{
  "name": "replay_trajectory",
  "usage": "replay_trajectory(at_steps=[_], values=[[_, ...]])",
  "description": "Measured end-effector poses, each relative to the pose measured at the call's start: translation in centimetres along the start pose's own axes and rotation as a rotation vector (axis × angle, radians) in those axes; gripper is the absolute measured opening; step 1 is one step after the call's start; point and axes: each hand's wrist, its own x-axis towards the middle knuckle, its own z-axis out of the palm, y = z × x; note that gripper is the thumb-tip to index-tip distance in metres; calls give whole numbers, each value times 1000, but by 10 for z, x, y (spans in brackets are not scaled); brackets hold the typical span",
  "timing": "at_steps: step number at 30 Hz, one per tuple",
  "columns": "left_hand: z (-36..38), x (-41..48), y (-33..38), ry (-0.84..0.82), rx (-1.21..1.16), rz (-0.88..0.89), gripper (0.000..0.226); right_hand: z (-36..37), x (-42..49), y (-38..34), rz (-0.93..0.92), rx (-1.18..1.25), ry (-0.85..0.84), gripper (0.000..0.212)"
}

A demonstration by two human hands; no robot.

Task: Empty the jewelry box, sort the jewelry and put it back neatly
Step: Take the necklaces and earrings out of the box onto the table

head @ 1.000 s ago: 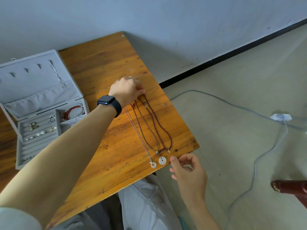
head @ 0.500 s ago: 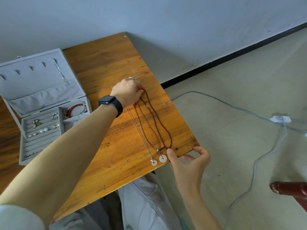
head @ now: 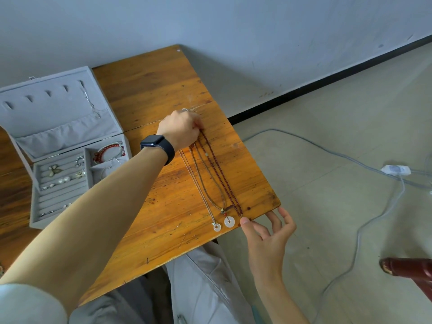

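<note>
while the left grip (head: 180, 132) curls over the top ends of three long cord necklaces (head: 221, 174) laid side by side on the orange-brown wooden table (head: 152, 94), the right grip (head: 268, 239), fingers spread loose and holding nothing, touches its thumb by their lower ends at 5 o'clock. the open grey velvet jewelry box (head: 58, 108) sits at 9 o'clock.
</note>
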Motion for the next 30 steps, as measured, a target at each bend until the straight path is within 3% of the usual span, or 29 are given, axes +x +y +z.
replay_trajectory(at_steps=[11, 16, 22, 27, 30], values=[[0, -1, -1, -33, -54, 2, 28, -7, 2, 0, 69, 17, 2, 83], [-9, -8, 2, -68, -56, 8, 31, -15, 0, -4, 69, 4, -6, 65], [-26, -43, -3, 35, -29, 40, 31, -27, -6, -25, -145, -419, -51, 44], [-31, -100, -10, 120, -49, 17, 35, -14, -9, -48, -544, -717, -161, 40], [-28, -138, -18, 137, -28, -17, 40, 9, -6, -62, -693, -828, -287, 39]])
